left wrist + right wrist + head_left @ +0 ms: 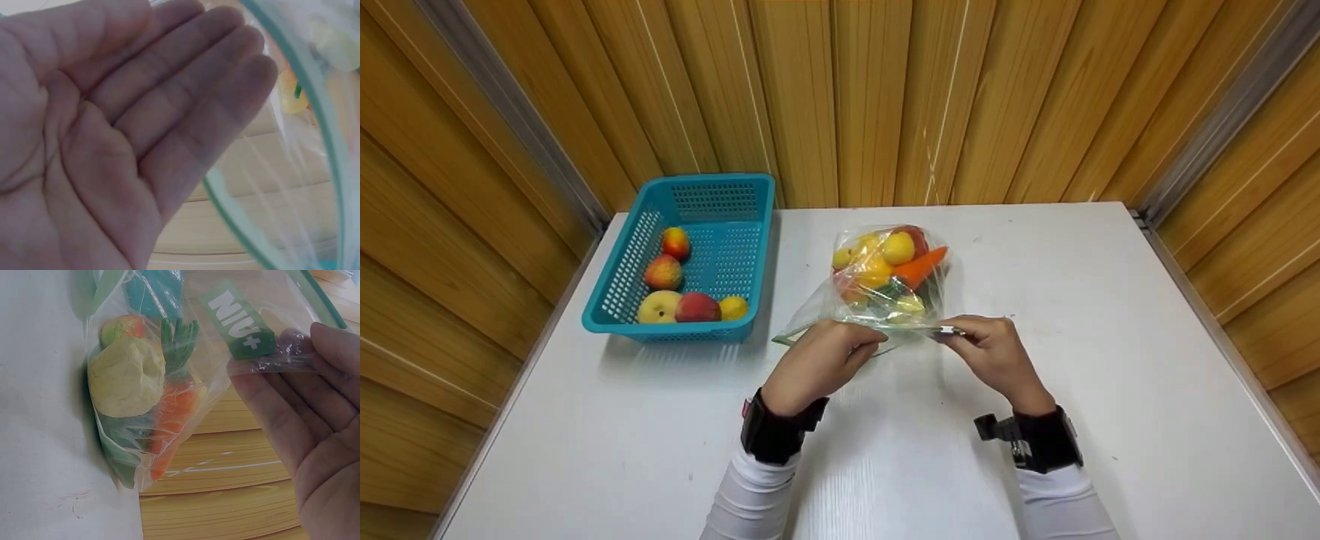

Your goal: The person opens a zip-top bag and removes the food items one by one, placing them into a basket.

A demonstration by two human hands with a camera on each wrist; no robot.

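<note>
A clear zip bag point(814, 309) with a green-edged mouth lies on the table, its mouth towards me. Inside are an orange carrot point(921, 268), a round yellow fruit point(898, 248) and several other fruits and vegetables. My left hand point(826, 364) pinches the zip strip near its middle with thumb and index finger; that pinch is hidden in the left wrist view. Left of it, the mouth gapes. At the right end of the strip, my right hand point(994, 356) pinches the bag's corner, beside a green printed label point(239, 320).
A blue plastic basket point(763, 259) stands on the left of the white table point(1110, 337). It holds a pale round fruit point(660, 307), a red fruit point(697, 307), a small yellow fruit point(733, 307) and others. Wood-patterned walls point(877, 105) enclose the table's back and sides.
</note>
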